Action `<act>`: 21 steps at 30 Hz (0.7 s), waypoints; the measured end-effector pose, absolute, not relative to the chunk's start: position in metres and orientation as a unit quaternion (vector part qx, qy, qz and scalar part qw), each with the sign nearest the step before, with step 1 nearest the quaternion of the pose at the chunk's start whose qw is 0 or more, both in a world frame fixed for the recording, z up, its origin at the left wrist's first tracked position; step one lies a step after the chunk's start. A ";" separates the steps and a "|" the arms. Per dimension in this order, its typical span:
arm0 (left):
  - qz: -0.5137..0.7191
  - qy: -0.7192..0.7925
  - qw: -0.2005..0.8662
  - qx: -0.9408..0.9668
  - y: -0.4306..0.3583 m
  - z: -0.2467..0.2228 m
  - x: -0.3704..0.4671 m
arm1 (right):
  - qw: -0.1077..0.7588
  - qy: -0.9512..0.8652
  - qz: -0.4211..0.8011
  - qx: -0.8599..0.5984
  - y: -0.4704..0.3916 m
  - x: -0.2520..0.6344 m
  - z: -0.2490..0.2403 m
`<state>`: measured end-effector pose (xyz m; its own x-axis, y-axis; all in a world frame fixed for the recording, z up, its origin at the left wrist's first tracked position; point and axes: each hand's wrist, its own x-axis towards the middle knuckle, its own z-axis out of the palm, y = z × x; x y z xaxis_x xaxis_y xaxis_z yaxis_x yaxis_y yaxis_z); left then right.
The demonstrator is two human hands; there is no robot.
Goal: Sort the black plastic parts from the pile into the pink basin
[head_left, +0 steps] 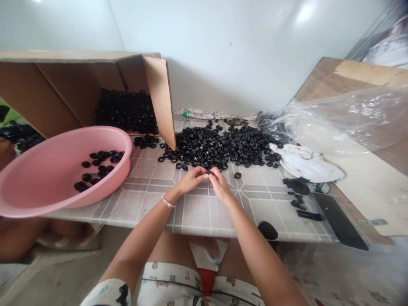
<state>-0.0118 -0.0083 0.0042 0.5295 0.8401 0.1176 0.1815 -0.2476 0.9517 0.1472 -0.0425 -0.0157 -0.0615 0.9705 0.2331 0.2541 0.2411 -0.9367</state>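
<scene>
Close together over the table, my left hand [193, 179] and my right hand [219, 182] pinch one small black ring-shaped part [207, 172] between their fingertips. Most of that part is covered by the fingers, so its exact kind does not show. Just beyond the hands lies a wide heap of black ring-shaped parts [219, 146]. One loose black part [237, 175] rests to the right of my right hand. A bracelet [168, 202] circles my left wrist.
At left, a pink basin [63, 140] holds several black pieces. Behind it, a cardboard box [161, 97] on its side contains more rings. To the right lie white gloves [309, 163], a phone [339, 219], small black items [309, 215] and clear plastic film [357, 114]. Another person's leg [68, 233] shows lower left.
</scene>
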 end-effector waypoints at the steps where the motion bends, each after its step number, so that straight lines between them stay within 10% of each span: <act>1: 0.340 0.347 0.503 0.715 -0.009 0.004 -0.012 | 0.479 -0.621 0.377 -0.492 -0.042 0.147 -0.016; 21: 0.313 0.386 0.478 0.724 -0.005 0.001 -0.011 | 0.487 -0.644 0.341 -0.481 -0.043 0.146 -0.019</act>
<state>-0.0111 -0.0048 0.0010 0.5065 0.8581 0.0840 0.2595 -0.2446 0.9342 0.1456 -0.0427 -0.0190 -0.0630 0.9522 0.2989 0.2886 0.3040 -0.9079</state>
